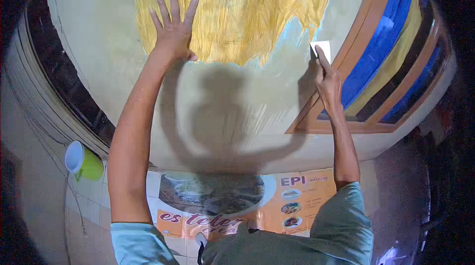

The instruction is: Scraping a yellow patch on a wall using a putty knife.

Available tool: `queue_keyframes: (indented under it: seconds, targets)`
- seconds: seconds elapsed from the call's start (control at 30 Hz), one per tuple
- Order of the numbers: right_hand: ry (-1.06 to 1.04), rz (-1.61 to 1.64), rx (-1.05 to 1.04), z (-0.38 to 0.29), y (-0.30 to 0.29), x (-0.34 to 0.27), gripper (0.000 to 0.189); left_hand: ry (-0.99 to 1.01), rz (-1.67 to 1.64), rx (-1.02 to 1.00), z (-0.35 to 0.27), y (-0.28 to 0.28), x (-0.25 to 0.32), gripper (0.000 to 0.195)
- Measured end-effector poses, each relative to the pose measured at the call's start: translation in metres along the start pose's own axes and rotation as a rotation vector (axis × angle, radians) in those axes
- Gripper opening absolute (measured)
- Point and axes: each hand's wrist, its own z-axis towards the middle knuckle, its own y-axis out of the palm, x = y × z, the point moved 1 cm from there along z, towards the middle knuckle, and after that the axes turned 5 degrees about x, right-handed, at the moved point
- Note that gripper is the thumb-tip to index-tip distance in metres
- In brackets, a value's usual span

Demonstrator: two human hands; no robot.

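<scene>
My left hand (173,35) is spread flat against the wall, fingers apart, over the left lower part of a yellow-gold patch (233,9) with streaked, brush-like texture. Nothing is held in it. My right hand (329,79) grips a small white flat piece (325,50), perhaps a scraper or sandpaper; which one I cannot tell. One finger extends along its face, and it meets the pale greenish-grey wall (230,116) just below the patch's right tip. Light blue shows along the patch's ragged edges. My shadow falls across the wall below.
Right of my right hand is a brown wooden window frame (356,42) with blue and yellow cloth (374,57) inside it. A printed banner (297,205) bearing writing covers part of the tiled floor (89,209). A green bucket (89,164) stands at the lower left.
</scene>
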Motion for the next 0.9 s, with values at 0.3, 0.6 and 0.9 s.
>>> queue_keyframes:
  seconds: [0.3,0.6,0.9]
  targets:
    - [0.03,-0.024,-0.052,0.017,-0.003,-0.022,0.048,0.024,-0.004,0.069,-0.002,0.01,-0.01,0.166]
    - [-0.06,-0.02,-0.033,0.032,-0.004,-0.041,0.055,0.062,-0.027,0.154,-0.006,0.013,-0.02,0.166]
    - [-0.049,-0.068,-0.016,0.042,-0.009,-0.054,0.057,0.05,-0.019,0.121,-0.006,0.007,-0.011,0.165]
